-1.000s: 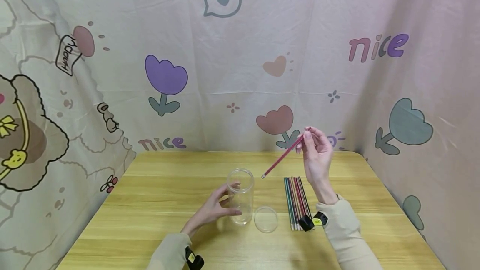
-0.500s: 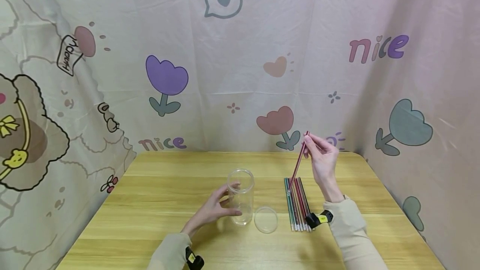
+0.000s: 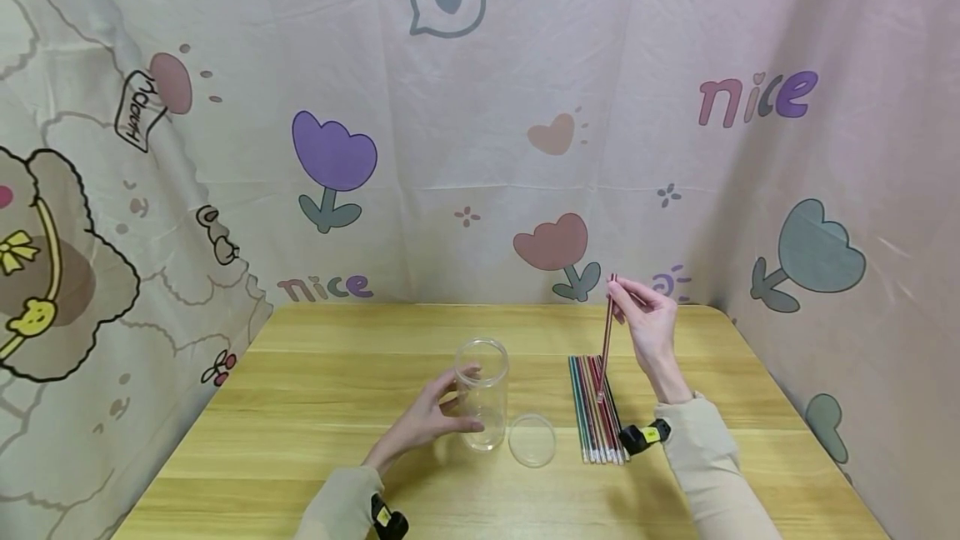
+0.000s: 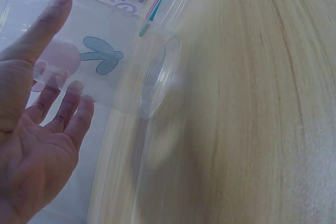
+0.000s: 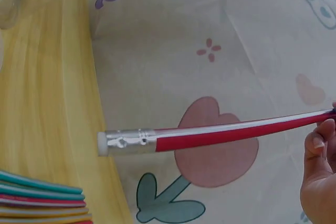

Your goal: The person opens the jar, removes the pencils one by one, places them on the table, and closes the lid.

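My left hand holds a tall clear plastic jar, which stands upright and uncovered on the table. In the left wrist view, the thumb and fingers of that hand curve round the jar's wall. A red pencil is pinched near its upper end by my right hand, with its white eraser end hanging down. It hangs over a row of coloured pencils lying side by side. In the right wrist view the pencil shows its silver ferrule, apart from the row.
A round clear lid lies flat between the jar and the pencil row. The wooden table ends at a patterned cloth behind it. Black wrist cameras sit on both sleeves.
My right hand has moved slightly right and lower, and the red pencil has swung from a leftward slant to nearly upright over the row. The left hand and jar have stayed still.
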`<state>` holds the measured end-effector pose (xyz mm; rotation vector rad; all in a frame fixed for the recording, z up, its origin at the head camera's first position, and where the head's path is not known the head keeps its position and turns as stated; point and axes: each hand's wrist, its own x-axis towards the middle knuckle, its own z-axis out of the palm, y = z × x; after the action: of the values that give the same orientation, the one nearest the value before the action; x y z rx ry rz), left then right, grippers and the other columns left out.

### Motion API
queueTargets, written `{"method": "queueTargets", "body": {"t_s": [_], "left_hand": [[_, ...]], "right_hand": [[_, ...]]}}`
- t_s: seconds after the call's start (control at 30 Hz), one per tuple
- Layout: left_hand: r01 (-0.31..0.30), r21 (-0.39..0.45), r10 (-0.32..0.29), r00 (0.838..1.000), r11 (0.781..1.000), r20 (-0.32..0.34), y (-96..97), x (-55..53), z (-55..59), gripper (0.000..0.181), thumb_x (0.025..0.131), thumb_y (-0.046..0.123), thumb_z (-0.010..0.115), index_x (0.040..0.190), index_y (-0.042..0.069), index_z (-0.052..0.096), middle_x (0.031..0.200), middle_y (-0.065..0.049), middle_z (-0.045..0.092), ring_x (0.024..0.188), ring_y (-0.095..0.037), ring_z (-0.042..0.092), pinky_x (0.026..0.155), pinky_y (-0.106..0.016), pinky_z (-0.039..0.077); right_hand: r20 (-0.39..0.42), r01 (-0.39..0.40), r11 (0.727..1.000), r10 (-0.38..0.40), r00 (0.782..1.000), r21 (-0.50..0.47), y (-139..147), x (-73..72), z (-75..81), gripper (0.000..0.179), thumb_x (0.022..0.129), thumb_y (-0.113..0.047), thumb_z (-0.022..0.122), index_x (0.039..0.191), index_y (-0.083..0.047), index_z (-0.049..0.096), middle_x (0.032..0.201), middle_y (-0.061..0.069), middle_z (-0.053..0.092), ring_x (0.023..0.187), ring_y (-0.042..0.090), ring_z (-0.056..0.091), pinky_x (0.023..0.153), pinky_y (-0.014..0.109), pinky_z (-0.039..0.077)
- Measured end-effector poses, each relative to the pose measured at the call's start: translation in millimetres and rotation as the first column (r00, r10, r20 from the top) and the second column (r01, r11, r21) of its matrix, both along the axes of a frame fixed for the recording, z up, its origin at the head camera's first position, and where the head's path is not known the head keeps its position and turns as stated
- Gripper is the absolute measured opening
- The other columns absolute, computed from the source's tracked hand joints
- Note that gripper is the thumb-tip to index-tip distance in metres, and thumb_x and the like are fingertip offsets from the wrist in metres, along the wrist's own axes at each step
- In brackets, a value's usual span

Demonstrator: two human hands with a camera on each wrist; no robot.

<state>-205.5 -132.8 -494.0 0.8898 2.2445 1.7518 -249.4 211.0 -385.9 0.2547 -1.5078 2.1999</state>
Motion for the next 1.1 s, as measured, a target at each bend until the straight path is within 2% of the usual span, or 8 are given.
{"method": "queueTargets", "body": {"t_s": [0.2, 0.43, 0.77, 0.9, 1.1], "left_hand": [[0.002, -0.003, -0.002, 1.0, 1.0, 0.004, -0.5, -0.2, -0.3, 0.08, 0.084, 0.013, 0.082, 0.151, 0.006, 0.039, 0.151, -0.031, 0.04, 0.137, -0.048, 0.043, 0.118, -0.06, 0.04], [0.003, -0.007, -0.003, 1.0, 1.0, 0.014, -1.0, -0.4, -0.8, 0.08, 0.084, 0.014, 0.082, 0.152, 0.009, 0.039, 0.151, -0.03, 0.04, 0.138, -0.048, 0.042, 0.119, -0.062, 0.039], [-0.004, -0.003, 0.004, 1.0, 1.0, 0.017, -0.1, 0.0, 0.0, 0.079, 0.083, 0.014, 0.082, 0.151, 0.013, 0.041, 0.15, -0.03, 0.041, 0.137, -0.048, 0.043, 0.119, -0.06, 0.039], [-0.001, 0.003, 0.001, 1.0, 1.0, 0.017, 0.2, -0.1, 0.1, 0.079, 0.083, 0.013, 0.082, 0.151, 0.012, 0.041, 0.15, -0.03, 0.041, 0.137, -0.048, 0.042, 0.119, -0.059, 0.039], [-0.003, 0.003, 0.003, 1.0, 1.0, 0.02, 0.4, -0.1, 0.3, 0.08, 0.083, 0.013, 0.082, 0.151, 0.012, 0.041, 0.151, -0.03, 0.04, 0.137, -0.047, 0.042, 0.119, -0.059, 0.039]], "right_hand": [[0.03, 0.014, 0.997, -0.016, 0.999, 0.082, 9, -3.5, -7.8, 0.012, 0.09, 0.005, 0.07, 0.098, -0.001, 0.077, 0.076, 0.0, 0.076, 0.056, 0.007, 0.06, 0.047, 0.014, 0.047], [0.122, 0.018, 0.979, -0.044, 0.992, 0.201, 21, -6.9, -20.2, 0.012, 0.092, 0.0, 0.069, 0.102, 0.004, 0.075, 0.072, -0.007, 0.073, 0.056, 0.004, 0.057, 0.047, 0.011, 0.045], [0.292, -0.046, 0.926, -0.071, 0.954, 0.375, 35, -9.4, -38.5, 0.039, 0.095, -0.007, 0.068, 0.124, 0.018, 0.058, 0.073, -0.013, 0.071, 0.061, 0.0, 0.058, 0.053, 0.01, 0.049], [0.317, -0.064, 0.909, -0.077, 0.945, 0.412, 40, -10.6, -46.4, 0.042, 0.095, -0.01, 0.068, 0.126, 0.018, 0.057, 0.072, -0.014, 0.071, 0.062, -0.001, 0.058, 0.054, 0.01, 0.049], [0.312, -0.077, 0.893, -0.073, 0.947, 0.444, 46, -12.3, -59.1, 0.038, 0.096, -0.011, 0.068, 0.122, 0.016, 0.062, 0.069, -0.014, 0.069, 0.059, -0.001, 0.055, 0.052, 0.011, 0.047]]}}
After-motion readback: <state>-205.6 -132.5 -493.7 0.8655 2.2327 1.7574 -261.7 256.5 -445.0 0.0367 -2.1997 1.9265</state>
